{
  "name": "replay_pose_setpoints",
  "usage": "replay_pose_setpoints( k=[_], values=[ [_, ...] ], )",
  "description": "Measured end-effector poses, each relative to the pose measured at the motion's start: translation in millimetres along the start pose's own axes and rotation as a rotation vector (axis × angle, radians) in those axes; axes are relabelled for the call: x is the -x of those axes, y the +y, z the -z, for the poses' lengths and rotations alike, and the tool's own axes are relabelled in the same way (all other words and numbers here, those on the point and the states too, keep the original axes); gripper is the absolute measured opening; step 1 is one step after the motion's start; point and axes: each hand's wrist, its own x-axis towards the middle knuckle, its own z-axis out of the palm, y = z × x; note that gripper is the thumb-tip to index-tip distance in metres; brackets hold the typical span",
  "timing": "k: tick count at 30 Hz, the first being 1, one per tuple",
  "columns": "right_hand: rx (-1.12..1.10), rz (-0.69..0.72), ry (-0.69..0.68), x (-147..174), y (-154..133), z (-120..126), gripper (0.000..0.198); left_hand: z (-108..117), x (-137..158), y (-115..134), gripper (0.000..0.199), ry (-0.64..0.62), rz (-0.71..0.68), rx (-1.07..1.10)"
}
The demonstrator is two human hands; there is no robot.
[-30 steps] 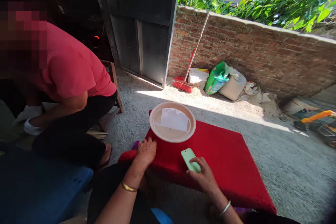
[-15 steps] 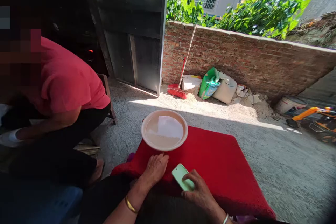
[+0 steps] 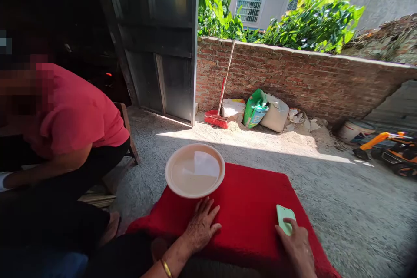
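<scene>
My left hand [image 3: 202, 225] lies flat on the red cloth [image 3: 250, 200], fingers spread, just in front of a shallow pale basin [image 3: 195, 171]. The basin holds a liquid that reflects light and stands at the far left corner of the cloth. Toward the right edge, my right hand [image 3: 297, 243] is closed around a light green phone [image 3: 285, 219], or a phone in a green case. The phone is at the cloth, its far end pointing away from me. Part of it is hidden by my fingers.
A person in a pink shirt [image 3: 84, 113] sits bent over at left, beside a dark door [image 3: 156, 52]. Along the brick wall [image 3: 293, 78] stand a broom [image 3: 216, 119], a green sack [image 3: 256, 108] and a pale sack [image 3: 275, 114]. A toy excavator [image 3: 400, 152] is at far right.
My right hand has carried the phone to the right across the cloth. The fingers of my left hand, bent before, are now spread flat. The view has shifted slightly.
</scene>
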Motion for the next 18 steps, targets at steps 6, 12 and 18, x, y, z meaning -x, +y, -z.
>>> replay_pose_setpoints(
  k=[6, 12, 18],
  values=[
    [-0.277, 0.289, -0.366, -6, -48, -17, 0.039, -13, 1, -11, 0.051, 0.057, -0.019, -0.061],
    [-0.038, -0.116, 0.027, -102, -15, 6, 0.063, -18, 4, -10, 0.05, 0.109, -0.053, -0.083],
    [-0.121, 0.211, -0.253, -60, -95, -50, 0.053, -21, 6, -9, 0.05, 0.141, -0.05, -0.092]
  ],
)
